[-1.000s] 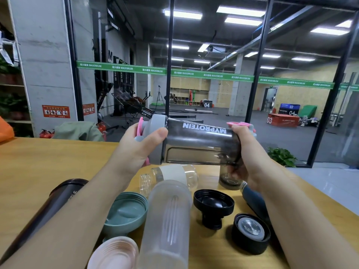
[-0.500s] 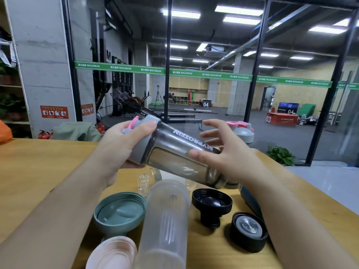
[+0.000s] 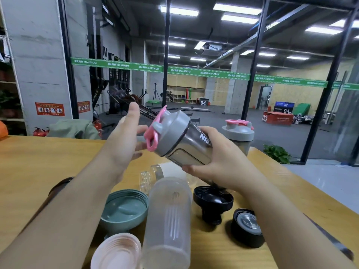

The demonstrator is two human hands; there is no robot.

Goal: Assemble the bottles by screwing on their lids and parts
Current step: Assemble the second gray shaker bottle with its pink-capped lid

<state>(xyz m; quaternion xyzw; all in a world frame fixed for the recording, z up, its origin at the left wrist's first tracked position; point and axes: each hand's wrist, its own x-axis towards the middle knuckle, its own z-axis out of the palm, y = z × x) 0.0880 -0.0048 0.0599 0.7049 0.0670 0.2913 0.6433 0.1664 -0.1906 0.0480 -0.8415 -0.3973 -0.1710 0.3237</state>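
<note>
Grey-lidded shaker (image 3: 182, 144) looks assembled, gripped by right hand (image 3: 223, 162); left hand (image 3: 124, 138) open; frosted bottle (image 3: 167, 220) and lids (image 3: 213, 202) remain.

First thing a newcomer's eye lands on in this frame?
The smoky shaker bottle with its grey and pink lid, held tilted in mid-air by the right hand, the open left hand beside the lid. Below it, loose lids and a frosted bottle crowd the wooden table.
</note>
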